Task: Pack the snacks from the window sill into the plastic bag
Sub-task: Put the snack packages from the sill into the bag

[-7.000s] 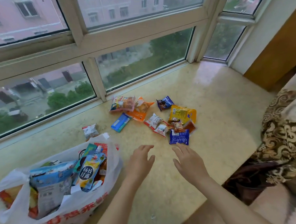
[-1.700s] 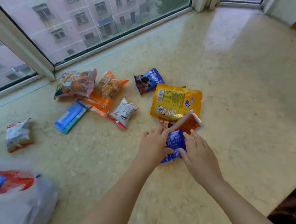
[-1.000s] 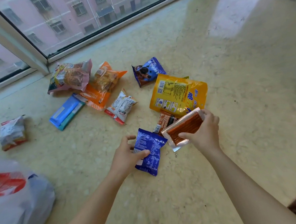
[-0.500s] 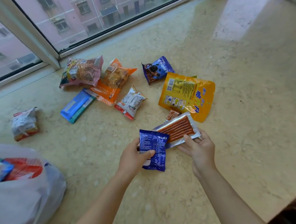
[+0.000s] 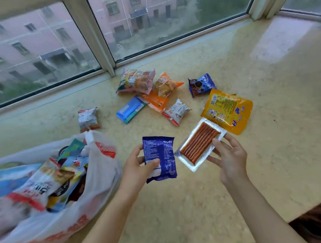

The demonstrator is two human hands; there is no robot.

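While you look down at the window sill (image 5: pixel 234 201), your left hand (image 5: pixel 138 169) grips a blue packet (image 5: pixel 160 154) and your right hand (image 5: pixel 230 158) pinches a clear pack of red sticks (image 5: pixel 200 144). To the near left, the plastic bag (image 5: pixel 95 173) already holds many snacks. Eight packets lie farther off, unpacked.

**Two snacks lifted, eight left on the sill**

We see a dark blue packet (image 5: pixel 159 157) and a clear pack of red sticks (image 5: pixel 200 144) held above the window sill (image 5: pixel 268 134). Further back lie a yellow pouch (image 5: pixel 227 109), a blue cookie packet (image 5: pixel 201 84), orange, white and pink packets and a blue bar. The white plastic bag (image 5: pixel 71 217) slumps open at left, already stuffed with snacks.
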